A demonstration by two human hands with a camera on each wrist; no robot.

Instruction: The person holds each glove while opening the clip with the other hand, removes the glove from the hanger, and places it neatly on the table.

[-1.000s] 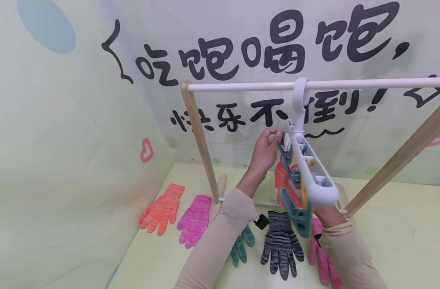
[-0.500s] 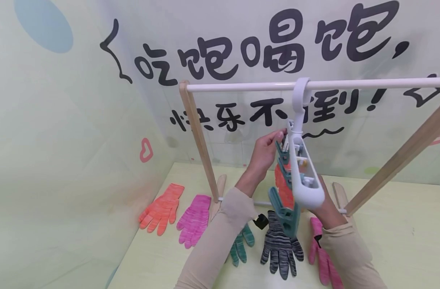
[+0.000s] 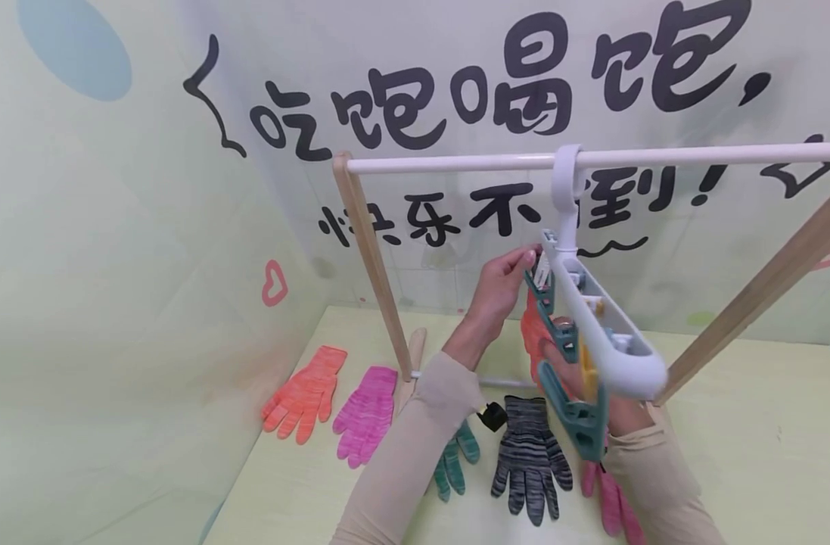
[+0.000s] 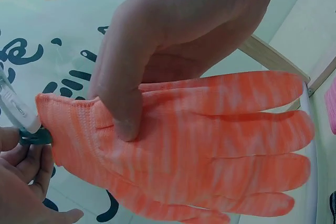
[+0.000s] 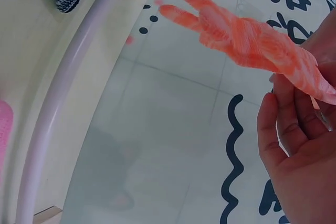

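Note:
An orange knitted glove (image 4: 178,150) hangs with its fingers downward at the far end of a white clip hanger (image 3: 632,375). My left hand (image 3: 494,291) pinches the glove, its thumb pressed on the fabric just below the cuff. Beneath the hanger is my right hand (image 3: 567,367), partly hidden by the teal clips. In the left wrist view my right hand (image 4: 26,187) pinches a teal clip (image 4: 35,137) at the cuff's edge. The right wrist view shows the same glove (image 5: 247,40) edge-on, above curled fingers; the clip's bite is hidden there.
The hanger hooks over a white rod (image 3: 449,163) between wooden posts (image 3: 377,280). On the table lie another orange glove (image 3: 309,393), a magenta glove (image 3: 368,416), a green glove (image 3: 453,469), a grey striped glove (image 3: 529,454) and a pink glove (image 3: 612,499).
The hanger's near end swings left, then back right past its earlier place, its clips moving along. My left fingertips have shifted slightly right, closer to the hanger's far end.

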